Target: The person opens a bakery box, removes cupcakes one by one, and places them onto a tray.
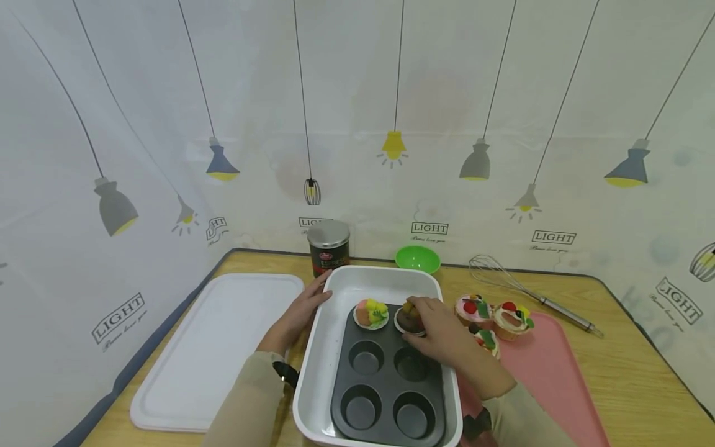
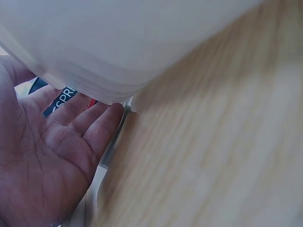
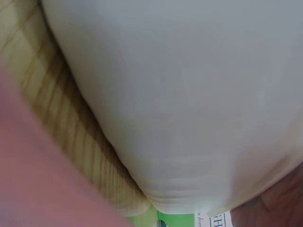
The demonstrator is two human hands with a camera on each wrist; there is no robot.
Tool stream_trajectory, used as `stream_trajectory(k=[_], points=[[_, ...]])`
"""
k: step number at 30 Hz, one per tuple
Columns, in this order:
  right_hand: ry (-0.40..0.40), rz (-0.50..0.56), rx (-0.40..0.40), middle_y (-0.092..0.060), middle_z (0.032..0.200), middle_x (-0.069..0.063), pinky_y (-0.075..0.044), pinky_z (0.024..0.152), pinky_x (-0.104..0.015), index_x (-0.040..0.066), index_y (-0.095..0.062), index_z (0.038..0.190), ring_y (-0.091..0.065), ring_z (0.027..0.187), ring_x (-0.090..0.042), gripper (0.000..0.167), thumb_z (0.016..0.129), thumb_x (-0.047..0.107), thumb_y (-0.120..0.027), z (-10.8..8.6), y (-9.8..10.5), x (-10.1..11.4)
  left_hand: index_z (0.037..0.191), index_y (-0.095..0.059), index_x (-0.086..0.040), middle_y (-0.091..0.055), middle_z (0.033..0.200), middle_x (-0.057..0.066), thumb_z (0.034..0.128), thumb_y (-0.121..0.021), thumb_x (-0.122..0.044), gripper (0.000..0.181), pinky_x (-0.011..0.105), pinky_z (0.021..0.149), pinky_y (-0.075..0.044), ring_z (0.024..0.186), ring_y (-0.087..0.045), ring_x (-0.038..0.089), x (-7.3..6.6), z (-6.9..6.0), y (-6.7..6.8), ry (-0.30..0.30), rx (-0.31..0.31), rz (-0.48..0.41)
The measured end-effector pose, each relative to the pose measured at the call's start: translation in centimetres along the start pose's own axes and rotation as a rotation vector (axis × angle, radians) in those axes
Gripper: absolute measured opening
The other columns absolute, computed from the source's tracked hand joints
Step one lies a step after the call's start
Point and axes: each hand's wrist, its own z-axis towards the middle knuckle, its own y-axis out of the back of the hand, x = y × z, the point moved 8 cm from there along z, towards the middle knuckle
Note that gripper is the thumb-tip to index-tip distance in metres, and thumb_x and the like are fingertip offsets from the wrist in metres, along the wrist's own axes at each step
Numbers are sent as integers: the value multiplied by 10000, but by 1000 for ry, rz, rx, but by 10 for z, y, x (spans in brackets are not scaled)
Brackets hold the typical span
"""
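My right hand [image 1: 447, 335] grips a chocolate-brown toy cupcake [image 1: 408, 320] at the far right cup of a dark muffin tin [image 1: 388, 379]. Beside it, in the far left cup, sits a cupcake with yellow and orange fruit [image 1: 371, 314]. The tin's other visible cups hold nothing. A deep white rectangular pan [image 1: 385, 282] contains the tin. Against the pan's left side rests my left hand [image 1: 297, 315], its fingers [image 2: 102, 127] extended under the rim in the left wrist view. The right wrist view shows mostly the pan's outer wall [image 3: 189, 118].
Several fruit-topped cupcakes [image 1: 508, 321] cluster at a pink tray [image 1: 550, 366] on the right. A whisk [image 1: 536, 297] lies behind them. A green bowl [image 1: 418, 259] and a dark can [image 1: 329, 248] stand behind the pan. A white board [image 1: 218, 354] lies left.
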Motion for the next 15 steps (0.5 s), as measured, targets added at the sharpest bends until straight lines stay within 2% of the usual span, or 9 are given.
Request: stream_trajectory(k=[8,15], points=[[15,26,-27,-617,1250,-138,-486,963,-508,24,-549,1357,-571,1172,-315,651,837,292,-833,-1,2,0,1612,-245,-251,-225,1655,82,1054,-497,-350,620,504,1128,-327,1463,-297,299,0,2,0,-9,0,15],[-16,20,5,-606,1297,-143,-470,997,-507,27,-540,1388,-556,1213,-315,673,846,306,-824,0,0,-2,1610,-254,-260,-258,1644,83,1054,-500,-337,612,492,1107,-360,1438,-349,299,-1,1,0,-7,-2,6]])
